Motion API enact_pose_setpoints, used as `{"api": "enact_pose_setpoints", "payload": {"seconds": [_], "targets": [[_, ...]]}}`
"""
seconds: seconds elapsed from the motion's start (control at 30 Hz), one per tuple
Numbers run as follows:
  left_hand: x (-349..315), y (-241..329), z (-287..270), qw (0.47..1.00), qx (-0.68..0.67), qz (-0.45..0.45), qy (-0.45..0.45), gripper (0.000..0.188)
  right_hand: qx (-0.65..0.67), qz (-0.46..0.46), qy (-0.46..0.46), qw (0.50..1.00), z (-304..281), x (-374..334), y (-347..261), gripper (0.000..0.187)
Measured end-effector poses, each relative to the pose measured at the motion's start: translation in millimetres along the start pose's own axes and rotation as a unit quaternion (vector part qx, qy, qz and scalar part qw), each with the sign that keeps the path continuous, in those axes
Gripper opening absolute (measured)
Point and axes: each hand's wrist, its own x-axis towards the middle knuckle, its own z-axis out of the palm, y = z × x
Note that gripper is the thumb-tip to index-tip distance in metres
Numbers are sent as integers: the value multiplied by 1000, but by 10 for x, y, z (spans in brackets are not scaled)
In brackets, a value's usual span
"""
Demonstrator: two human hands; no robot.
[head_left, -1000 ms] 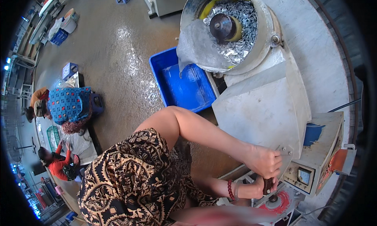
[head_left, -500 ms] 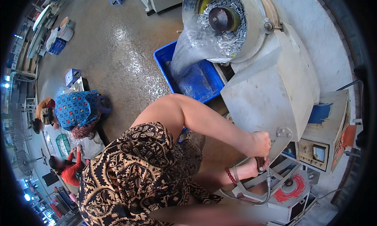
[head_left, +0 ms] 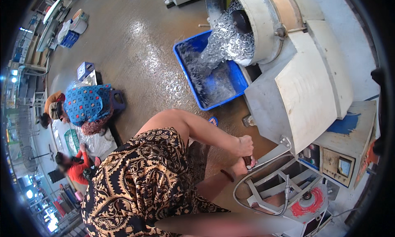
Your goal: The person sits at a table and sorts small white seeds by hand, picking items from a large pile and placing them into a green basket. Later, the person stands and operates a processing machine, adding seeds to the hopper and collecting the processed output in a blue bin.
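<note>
My left hand (head_left: 245, 145) and my right hand (head_left: 238, 168), a dark red bracelet at its wrist, are both closed around the brown grip (head_left: 247, 160) of a metal lever (head_left: 269, 154). This lever joins the pale housing (head_left: 306, 84) of a tilting drum machine. Beyond it the round drum (head_left: 267, 29) leans over, its mouth toward the blue crate (head_left: 190, 80) on the floor. Small shiny metal pieces (head_left: 224, 41) spill with water from the drum into the crate. A dark round hub (head_left: 242, 22) shows inside the drum.
A control box with a dial (head_left: 338, 163) and a red-painted pulley part (head_left: 308, 202) stand at right beside a metal frame. The floor (head_left: 140, 64) is wet. At left, a person in blue patterned clothing (head_left: 88, 105) and others sit around a low work surface.
Both my hands have drawn the lever left, toward my body. The drum has tipped further: mostly water poured out before, and now metal pieces spill into the crate too.
</note>
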Motion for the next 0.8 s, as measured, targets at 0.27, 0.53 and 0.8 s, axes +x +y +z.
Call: {"api": "enact_pose_setpoints", "payload": {"seconds": [0.27, 0.53, 0.8], "targets": [[18, -139, 377, 992, -43, 23, -116, 12, -28, 133, -57, 989, -578, 20, -266, 14], [77, -184, 319, 985, -95, -13, -146, 16, 3, 152, -51, 987, -566, -8, -453, 10], [61, -243, 390, 971, -186, -26, -147, 10, -93, 151, -18, 984, -431, -24, -600, 7]]}}
